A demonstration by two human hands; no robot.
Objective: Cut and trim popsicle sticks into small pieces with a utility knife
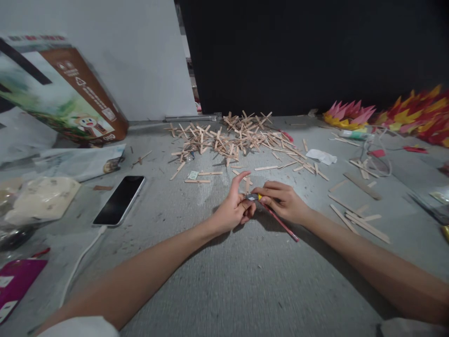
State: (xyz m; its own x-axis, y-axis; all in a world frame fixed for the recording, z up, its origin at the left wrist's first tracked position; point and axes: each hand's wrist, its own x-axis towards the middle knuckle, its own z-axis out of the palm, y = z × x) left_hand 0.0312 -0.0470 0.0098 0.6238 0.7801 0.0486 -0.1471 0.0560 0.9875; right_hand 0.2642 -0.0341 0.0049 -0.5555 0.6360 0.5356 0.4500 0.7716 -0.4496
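My right hand (280,199) is closed round small pliers (280,222) with a thin red handle, a yellow part and grey metal jaws. The jaws point left and reach the fingers of my left hand (236,203). That hand has its thumb raised and its other fingers curled round a small wooden craft stick (247,185), which stands up between the two hands. How the jaws meet the stick is partly hidden by the fingers. Just beyond lie loose craft sticks (210,173) and a small pale green packet (192,175).
A heap of crossed craft sticks (217,140) spreads along the back. More loose sticks (365,224) lie at right, near red and yellow folded-paper pieces (421,117). At left are a phone (119,200) on a white cable (79,264), a soft pack (44,201) and a printed bag (77,93).
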